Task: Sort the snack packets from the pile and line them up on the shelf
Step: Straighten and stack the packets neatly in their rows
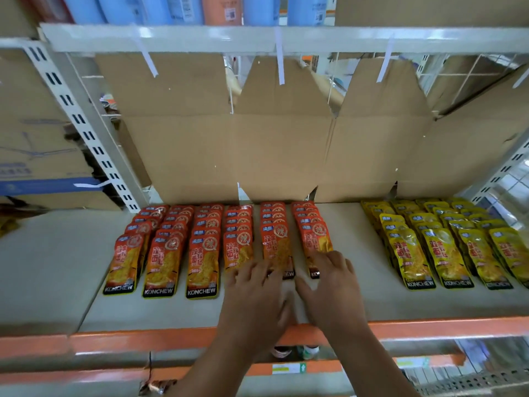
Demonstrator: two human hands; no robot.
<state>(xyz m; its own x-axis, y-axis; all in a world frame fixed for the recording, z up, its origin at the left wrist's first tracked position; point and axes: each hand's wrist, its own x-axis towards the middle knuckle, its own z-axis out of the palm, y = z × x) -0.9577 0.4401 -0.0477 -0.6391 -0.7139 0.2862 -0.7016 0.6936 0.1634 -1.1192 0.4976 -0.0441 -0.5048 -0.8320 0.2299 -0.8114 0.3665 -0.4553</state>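
Red-orange snack packets lie in several overlapping rows on the pale shelf board. Yellow packets of the same brand lie in several rows at the right. My left hand has its fingers spread flat over the lower ends of the fourth and fifth red rows. My right hand lies with straight fingers on the bottom of the sixth red row. Neither hand grips a packet.
A flattened cardboard box stands against the back of the shelf. The orange front beam runs below my wrists. A slotted white upright stands at the left. Bottles fill the shelf above. A loose red packet lies lower down.
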